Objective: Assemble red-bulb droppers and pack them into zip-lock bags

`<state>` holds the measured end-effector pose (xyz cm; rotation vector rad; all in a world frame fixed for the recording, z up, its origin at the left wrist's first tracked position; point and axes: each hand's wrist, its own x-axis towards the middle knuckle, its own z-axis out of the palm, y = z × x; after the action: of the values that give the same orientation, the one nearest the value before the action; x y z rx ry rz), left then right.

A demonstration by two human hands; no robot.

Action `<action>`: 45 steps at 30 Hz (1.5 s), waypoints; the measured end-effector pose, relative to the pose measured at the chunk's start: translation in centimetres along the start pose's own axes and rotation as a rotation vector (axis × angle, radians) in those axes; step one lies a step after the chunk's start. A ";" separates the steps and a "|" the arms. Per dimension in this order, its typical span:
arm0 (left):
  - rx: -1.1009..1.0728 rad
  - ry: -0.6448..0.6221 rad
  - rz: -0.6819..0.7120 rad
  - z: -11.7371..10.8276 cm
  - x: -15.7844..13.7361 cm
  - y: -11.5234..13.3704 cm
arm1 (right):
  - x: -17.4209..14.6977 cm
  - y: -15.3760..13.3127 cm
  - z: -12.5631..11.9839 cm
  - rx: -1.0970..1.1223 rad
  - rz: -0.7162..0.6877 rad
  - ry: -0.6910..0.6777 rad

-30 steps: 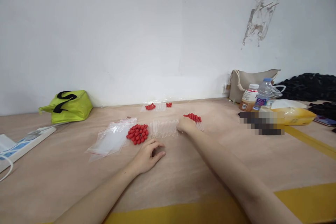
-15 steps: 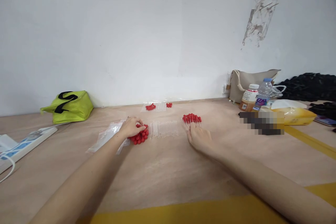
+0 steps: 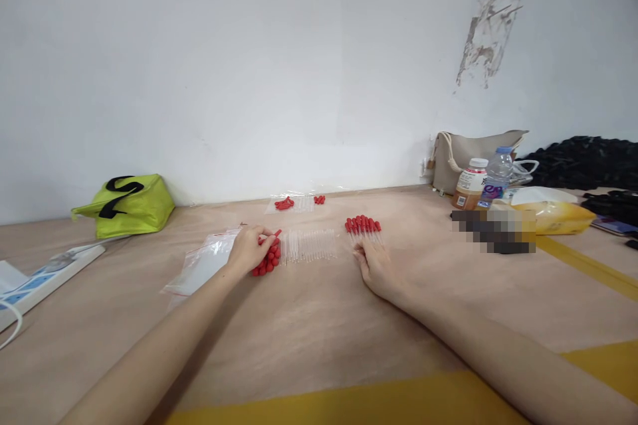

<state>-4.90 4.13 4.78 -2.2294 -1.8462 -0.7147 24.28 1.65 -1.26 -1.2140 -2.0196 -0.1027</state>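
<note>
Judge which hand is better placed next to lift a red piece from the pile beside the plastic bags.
Probably the left hand: it is right at the red pile, while the right hand is beyond the clear tubes, beside the red-tipped tubes.

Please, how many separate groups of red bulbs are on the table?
4: a pile partly hidden by the left hand, a row beyond the right hand, and, near the wall, a left cluster and a right cluster. More may be hidden.
</note>
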 end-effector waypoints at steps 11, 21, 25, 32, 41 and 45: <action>-0.425 -0.167 0.237 1.6 -7.2 6.1 | -0.2 -1.2 -0.7 0.196 -0.020 0.041; -0.526 -0.133 0.175 2.6 -6.7 6.7 | -0.6 -2.5 -1.2 0.230 -0.092 -0.128; -0.650 -0.098 0.174 2.5 -6.9 6.7 | -0.8 -3.4 -1.5 0.236 -0.168 -0.193; -0.775 -0.177 0.170 2.2 -7.0 7.5 | -1.1 -3.7 -1.2 0.248 -0.195 -0.218; -0.771 -0.261 0.157 2.4 -7.5 7.4 | -0.6 -2.9 -1.4 0.240 -0.258 -0.293; -0.660 -0.243 0.216 2.1 -7.7 7.5 | -0.3 -2.6 -1.3 0.166 -0.298 -0.291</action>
<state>1.84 -3.45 0.71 -2.9803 -1.5715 -1.1890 23.05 -0.55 0.28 -0.8571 -2.4009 0.1014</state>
